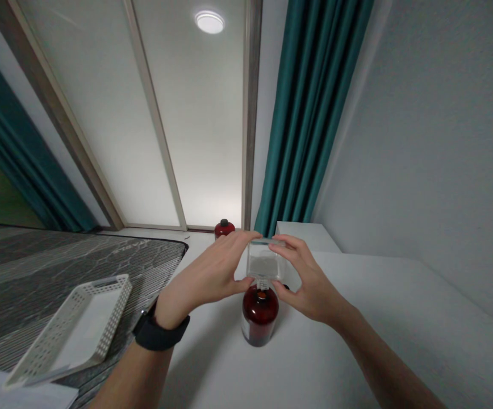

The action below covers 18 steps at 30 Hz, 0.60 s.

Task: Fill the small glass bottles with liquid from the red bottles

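Between both hands I hold a clear square glass bottle point(264, 262), turned neck down above a dark red-brown bottle point(260, 315). Its threaded neck sits at the mouth of the brown bottle; whether the two touch I cannot tell. My left hand point(223, 264), with a black watch on the wrist, grips the clear bottle's left side, thumb low near the neck. My right hand point(308, 278) grips the right side, fingers on the upper edge and thumb beside the neck. The brown bottle stands upright on the white table point(314, 363), with a pale label partly showing.
Behind my left hand stands another red-brown bottle point(224, 228) with a black cap. A small black object point(286, 287) shows by my right thumb, mostly hidden. A white perforated basket point(74, 329) lies at left on a grey patterned surface, near white paper point(20, 391). A white box-like block point(308, 236) stands at the back.
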Available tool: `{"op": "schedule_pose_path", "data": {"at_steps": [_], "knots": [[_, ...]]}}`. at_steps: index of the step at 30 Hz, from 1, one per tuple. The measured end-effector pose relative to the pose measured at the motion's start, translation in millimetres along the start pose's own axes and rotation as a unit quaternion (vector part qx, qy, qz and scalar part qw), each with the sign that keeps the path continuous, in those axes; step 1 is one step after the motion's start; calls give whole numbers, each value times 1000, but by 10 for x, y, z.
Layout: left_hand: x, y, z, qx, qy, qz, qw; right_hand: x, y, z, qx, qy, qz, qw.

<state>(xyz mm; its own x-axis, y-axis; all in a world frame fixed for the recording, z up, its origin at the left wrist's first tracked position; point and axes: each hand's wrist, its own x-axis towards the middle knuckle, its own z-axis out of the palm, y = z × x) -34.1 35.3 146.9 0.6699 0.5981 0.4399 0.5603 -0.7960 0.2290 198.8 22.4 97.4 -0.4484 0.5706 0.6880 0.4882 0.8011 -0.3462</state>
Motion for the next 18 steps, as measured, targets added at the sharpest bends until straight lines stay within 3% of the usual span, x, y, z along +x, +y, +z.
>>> {"op": "schedule_pose_path", "data": {"at_steps": [18], "knots": [[9,14,-6,10,-7,8,1000,2,5,-3,-8,4,-13,1000]]}}
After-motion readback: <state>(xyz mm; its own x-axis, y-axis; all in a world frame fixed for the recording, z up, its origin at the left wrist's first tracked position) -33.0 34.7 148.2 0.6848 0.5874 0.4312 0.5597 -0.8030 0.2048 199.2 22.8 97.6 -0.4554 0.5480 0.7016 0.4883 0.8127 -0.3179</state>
